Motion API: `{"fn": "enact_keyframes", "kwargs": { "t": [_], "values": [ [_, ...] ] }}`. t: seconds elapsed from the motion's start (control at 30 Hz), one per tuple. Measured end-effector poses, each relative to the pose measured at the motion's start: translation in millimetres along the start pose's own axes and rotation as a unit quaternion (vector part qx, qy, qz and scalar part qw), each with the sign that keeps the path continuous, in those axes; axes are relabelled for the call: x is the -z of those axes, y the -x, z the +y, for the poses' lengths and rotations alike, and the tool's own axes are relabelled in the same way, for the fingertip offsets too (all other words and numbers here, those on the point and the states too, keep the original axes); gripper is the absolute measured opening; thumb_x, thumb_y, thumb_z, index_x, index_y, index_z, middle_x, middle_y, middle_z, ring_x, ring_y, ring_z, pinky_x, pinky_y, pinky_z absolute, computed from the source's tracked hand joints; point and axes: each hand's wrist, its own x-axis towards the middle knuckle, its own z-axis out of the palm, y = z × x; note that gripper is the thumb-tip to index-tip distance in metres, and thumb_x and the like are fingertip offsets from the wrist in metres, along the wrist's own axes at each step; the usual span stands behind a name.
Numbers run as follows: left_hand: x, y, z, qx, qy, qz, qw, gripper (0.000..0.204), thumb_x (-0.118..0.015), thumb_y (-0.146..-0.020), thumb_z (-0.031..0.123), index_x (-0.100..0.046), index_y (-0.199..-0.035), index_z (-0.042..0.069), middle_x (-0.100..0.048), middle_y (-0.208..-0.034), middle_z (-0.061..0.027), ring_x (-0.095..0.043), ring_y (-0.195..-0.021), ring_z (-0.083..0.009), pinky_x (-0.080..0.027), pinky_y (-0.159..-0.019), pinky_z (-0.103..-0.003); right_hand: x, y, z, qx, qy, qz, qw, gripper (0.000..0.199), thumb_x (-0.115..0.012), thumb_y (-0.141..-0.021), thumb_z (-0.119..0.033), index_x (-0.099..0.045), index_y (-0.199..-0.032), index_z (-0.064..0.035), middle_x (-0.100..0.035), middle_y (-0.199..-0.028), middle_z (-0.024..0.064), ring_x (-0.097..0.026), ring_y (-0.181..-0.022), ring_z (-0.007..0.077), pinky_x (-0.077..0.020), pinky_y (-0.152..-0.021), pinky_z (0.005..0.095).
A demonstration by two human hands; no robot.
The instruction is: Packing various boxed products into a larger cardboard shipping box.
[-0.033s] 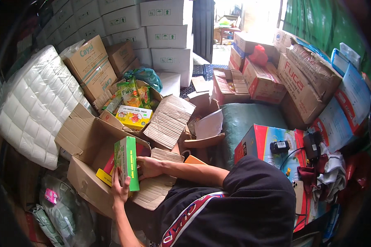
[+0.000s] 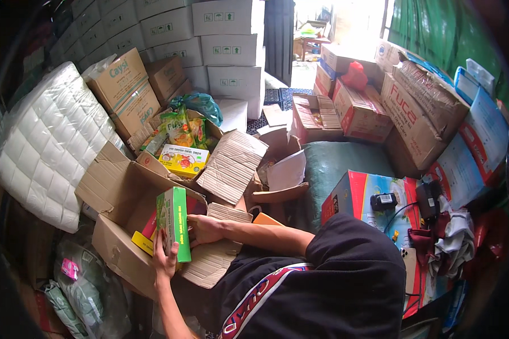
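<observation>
The floor (image 2: 277, 99) is carrying nearly everything here, and only a small patterned patch of it is showing between the stacks. An open cardboard carton (image 2: 116, 198) is sitting on it at the lower left, flaps spread wide. Just behind, a second open carton (image 2: 232, 164) is standing, with bright snack packets filling it. A white quilted mattress (image 2: 45, 147) is leaning at the far left. White cartons (image 2: 229, 51) are stacking up at the back. Brown printed boxes (image 2: 407, 118) are crowding the right side, and a green sack (image 2: 339, 164) is lying beside a colourful red box (image 2: 367, 198).
</observation>
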Motion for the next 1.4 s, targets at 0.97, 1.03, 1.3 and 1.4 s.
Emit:
{"fn": "enact_keyframes", "kwargs": {
  "t": [0.97,1.03,1.3,1.4],
  "values": [
    [1.3,-2.4,0.4,-0.014,0.007,-0.001,1.0,0.109,-0.054,-0.087,0.076,-0.035,-0.153,-0.009,-0.036,-0.158,-0.0299,-0.036,-0.147,-0.0405,-0.03,-0.121,-0.045,-4.0,6.0,-2.6,0.004,0.026,-0.036,0.999,0.079,-0.046,-0.099,-0.067,-0.037,-0.156,-0.0136,-0.043,-0.154,0.0166,-0.041,-0.142,0.0336,-0.0302,-0.12,0.053],
    [0.6,-1.2,-2.5,-0.023,-0.022,0.01,0.999,0.107,-0.054,-0.087,0.076,-0.037,-0.153,-0.007,-0.037,-0.158,-0.0281,-0.037,-0.146,-0.0396,-0.03,-0.12,-0.045,-3.4,8.0,-3.1,-0.004,0.009,-0.064,0.998,0.087,-0.049,-0.095,-0.073,-0.037,-0.156,-0.0135,-0.043,-0.155,0.0138,-0.039,-0.143,0.0319,-0.0296,-0.12,0.0525],
    [-0.3,-2.3,-2.4,-0.069,-0.044,0.04,0.996,0.108,-0.059,-0.085,0.077,-0.042,-0.15,-0.007,-0.038,-0.157,-0.0276,-0.042,-0.143,-0.0398,-0.035,-0.117,-0.046,-4.3,9.2,0.8,0.028,0.112,-0.062,0.991,0.093,-0.064,-0.093,-0.062,-0.029,-0.159,-0.0079,-0.037,-0.16,0.0166,-0.036,-0.147,0.0323,-0.0276,-0.122,0.051],
    [0.2,-1.7,-2.5,-0.065,-0.044,0.042,0.996,0.109,-0.061,-0.084,0.077,-0.042,-0.15,-0.007,-0.038,-0.157,-0.0277,-0.043,-0.143,-0.0395,-0.035,-0.117,-0.045,-4.7,10.7,0.3,0.023,0.108,-0.073,0.991,0.092,-0.066,-0.093,-0.058,-0.029,-0.158,-0.0054,-0.038,-0.159,0.0169,-0.036,-0.146,0.0319,-0.0288,-0.122,0.0493]
  ]
}}
